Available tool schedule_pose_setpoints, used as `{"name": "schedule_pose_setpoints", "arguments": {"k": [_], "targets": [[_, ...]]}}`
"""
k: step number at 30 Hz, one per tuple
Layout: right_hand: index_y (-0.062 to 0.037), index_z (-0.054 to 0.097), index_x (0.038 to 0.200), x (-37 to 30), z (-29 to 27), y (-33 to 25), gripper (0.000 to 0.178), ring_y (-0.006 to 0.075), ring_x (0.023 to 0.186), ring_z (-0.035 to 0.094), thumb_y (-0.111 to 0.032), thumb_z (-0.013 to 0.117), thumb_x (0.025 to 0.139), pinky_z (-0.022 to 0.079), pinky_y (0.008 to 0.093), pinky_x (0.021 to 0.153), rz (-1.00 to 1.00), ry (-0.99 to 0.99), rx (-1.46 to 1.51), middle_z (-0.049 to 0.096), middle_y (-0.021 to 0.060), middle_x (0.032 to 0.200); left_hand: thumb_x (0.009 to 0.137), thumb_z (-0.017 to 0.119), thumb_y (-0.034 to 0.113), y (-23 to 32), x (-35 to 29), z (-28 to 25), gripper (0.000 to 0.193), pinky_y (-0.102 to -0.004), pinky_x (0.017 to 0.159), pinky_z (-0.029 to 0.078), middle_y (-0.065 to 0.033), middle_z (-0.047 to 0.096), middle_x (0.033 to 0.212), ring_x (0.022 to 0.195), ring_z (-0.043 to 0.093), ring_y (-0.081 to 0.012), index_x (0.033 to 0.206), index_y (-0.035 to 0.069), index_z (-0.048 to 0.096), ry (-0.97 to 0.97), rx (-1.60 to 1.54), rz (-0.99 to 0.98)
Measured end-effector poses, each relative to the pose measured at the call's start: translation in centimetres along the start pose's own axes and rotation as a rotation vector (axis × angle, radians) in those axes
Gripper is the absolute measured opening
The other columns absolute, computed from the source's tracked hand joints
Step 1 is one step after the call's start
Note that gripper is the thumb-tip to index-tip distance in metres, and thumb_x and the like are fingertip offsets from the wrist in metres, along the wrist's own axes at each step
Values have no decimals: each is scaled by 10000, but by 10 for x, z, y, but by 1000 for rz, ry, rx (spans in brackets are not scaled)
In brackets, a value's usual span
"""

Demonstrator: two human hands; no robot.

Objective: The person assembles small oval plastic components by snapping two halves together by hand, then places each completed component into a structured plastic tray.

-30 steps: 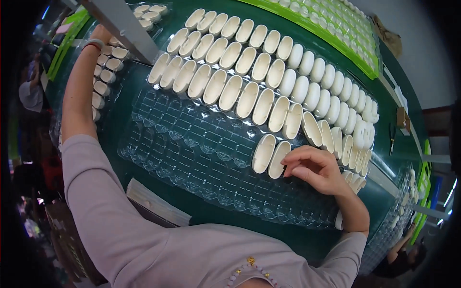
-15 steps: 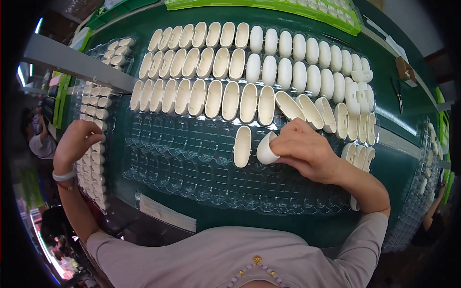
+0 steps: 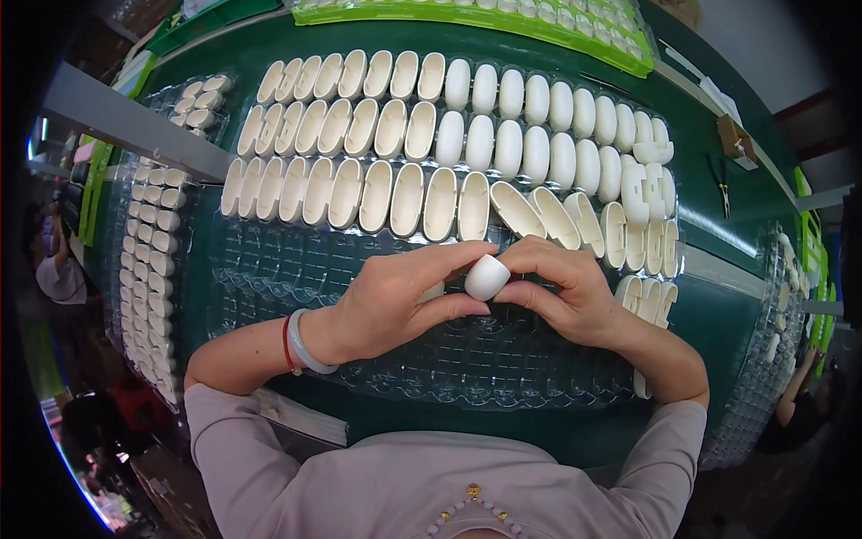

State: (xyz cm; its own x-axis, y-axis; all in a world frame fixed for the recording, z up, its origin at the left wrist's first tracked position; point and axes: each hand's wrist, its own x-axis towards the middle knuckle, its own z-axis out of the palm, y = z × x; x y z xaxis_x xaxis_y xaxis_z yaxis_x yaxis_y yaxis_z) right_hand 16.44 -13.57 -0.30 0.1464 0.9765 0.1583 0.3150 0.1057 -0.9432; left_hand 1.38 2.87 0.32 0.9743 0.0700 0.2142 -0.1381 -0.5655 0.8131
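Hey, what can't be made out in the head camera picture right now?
All in the head view:
Inside of the white shell: hidden by its own outer wall, held between left hand and right hand.
Most of one cream shell: behind the left hand.
Far side of the green tray: cut off by the upper edge.

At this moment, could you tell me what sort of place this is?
Probably a factory assembly workshop: rows of identical pale hollow shells stand in clear moulded trays on a green worktable, though the exact product is uncertain.
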Motion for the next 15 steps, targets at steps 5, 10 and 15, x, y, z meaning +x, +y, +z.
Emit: {"name": "schedule_pose_setpoints", "arguments": {"k": [5, 10, 15], "targets": [[-36, 607, 1031, 5, 7, -5, 317, 239, 856, 640, -80, 704, 733, 506, 291, 736, 4, 151, -224, 638, 112, 987, 604, 795, 80, -12, 4, 7, 485, -311, 680, 524, -133, 648, 894, 792, 650, -263, 1037, -3, 593, 213, 234, 250], [-32, 608, 1038, 6, 11, -1, 374, 245, 842, 643, -106, 737, 695, 517, 297, 714, -153, 198, -368, 646, 112, 968, 599, 789, 67, -18, 1, 8, 469, -309, 664, 524, -132, 651, 886, 772, 652, -261, 1024, 3, 604, 219, 230, 256], [-31, 602, 1061, 4, 12, -1, 390, 245, 827, 647, -109, 735, 703, 522, 295, 691, -136, 221, -361, 647, 121, 965, 599, 787, 70, -14, 0, 6, 448, -301, 657, 522, -132, 653, 882, 767, 652, -255, 1008, 11, 615, 192, 224, 209]]}}
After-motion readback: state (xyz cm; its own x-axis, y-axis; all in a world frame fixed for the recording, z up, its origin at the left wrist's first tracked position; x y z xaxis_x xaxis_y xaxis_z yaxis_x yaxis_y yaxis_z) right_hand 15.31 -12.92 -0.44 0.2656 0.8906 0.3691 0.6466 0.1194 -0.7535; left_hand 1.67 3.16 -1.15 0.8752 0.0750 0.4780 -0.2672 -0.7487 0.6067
